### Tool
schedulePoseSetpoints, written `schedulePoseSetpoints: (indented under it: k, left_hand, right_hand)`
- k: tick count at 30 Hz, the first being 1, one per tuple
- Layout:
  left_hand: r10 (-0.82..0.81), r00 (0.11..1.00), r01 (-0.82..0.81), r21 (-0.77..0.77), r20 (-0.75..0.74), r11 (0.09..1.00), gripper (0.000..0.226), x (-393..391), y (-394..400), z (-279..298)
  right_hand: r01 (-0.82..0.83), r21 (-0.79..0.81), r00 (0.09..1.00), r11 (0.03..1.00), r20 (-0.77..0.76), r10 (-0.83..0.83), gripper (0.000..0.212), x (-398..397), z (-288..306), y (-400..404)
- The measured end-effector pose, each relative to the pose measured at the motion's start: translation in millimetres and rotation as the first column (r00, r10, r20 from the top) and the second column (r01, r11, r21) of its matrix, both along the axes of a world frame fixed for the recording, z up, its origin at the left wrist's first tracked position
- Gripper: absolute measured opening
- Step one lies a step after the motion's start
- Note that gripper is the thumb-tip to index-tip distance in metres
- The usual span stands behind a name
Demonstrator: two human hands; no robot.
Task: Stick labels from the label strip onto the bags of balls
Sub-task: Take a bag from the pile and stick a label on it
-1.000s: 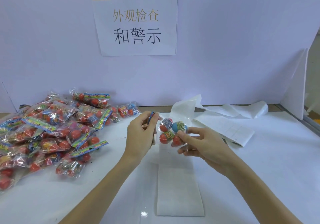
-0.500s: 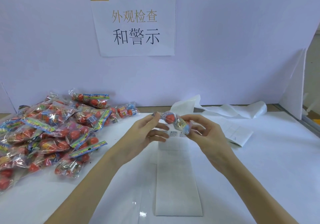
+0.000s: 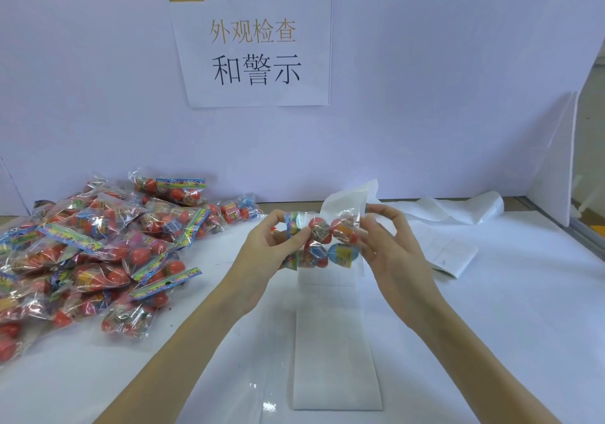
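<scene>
I hold one clear bag of balls (image 3: 322, 240) in the air above the table, between both hands. My left hand (image 3: 265, 256) pinches its colourful header end; my right hand (image 3: 389, 246) grips the opposite end. Red and blue balls show through the plastic. Beneath the bag, a white label strip (image 3: 335, 341) runs along the table (image 3: 507, 325) toward me, its far end curling up behind the bag. A big pile of bags of balls (image 3: 91, 253) lies on the left of the table.
Loose white backing paper (image 3: 458, 207) trails along the back right of the table. A folded white sheet (image 3: 455, 256) lies right of my right hand. A printed sign (image 3: 255, 43) hangs on the white wall behind. A white panel (image 3: 556, 158) leans at the right.
The bag went from hanging upright to being turned between both hands, and now lies spread flat, stretched between them. My hands moved slightly apart.
</scene>
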State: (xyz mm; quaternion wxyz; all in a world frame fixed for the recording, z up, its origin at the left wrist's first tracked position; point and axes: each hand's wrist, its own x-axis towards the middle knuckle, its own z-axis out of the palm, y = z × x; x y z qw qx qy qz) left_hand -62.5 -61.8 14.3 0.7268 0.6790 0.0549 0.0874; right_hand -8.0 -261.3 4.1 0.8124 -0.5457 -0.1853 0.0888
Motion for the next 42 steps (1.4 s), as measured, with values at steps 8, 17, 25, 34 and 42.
schedulePoseSetpoints:
  k: [8, 17, 25, 34, 42]
  left_hand:
    - [-0.007, 1.0, 0.004, 0.263, 0.01, 0.965, 0.032, -1, -6, -6]
    - [0.187, 0.971, -0.223, 0.286, 0.151, 0.932, 0.032, 2, -6, -7]
    - [0.321, 0.908, -0.4, 0.331, 0.268, 0.855, 0.023, -2, -8, -9]
    - [0.345, 0.876, -0.476, 0.484, 0.338, 0.734, 0.028, 5, 2, -15]
    - [0.11, 0.967, -0.195, 0.385, 0.23, 0.902, 0.017, 0, -8, -12]
  right_hand:
    - [0.005, -0.23, 0.999, 0.973, -0.038, -0.014, 0.027, -8, -6, 6]
    - [0.008, -0.232, 0.998, 0.973, -0.063, -0.023, 0.031, -10, 5, 5]
    - [-0.235, -0.263, 0.967, 0.936, -0.156, 0.199, 0.032, -16, 3, 8]
    - [-0.167, -0.298, 0.984, 0.94, -0.111, 0.139, 0.028, -11, 5, 4]
    - [0.083, -0.459, 0.994, 0.885, 0.101, -0.041, 0.009, -7, 5, -3]
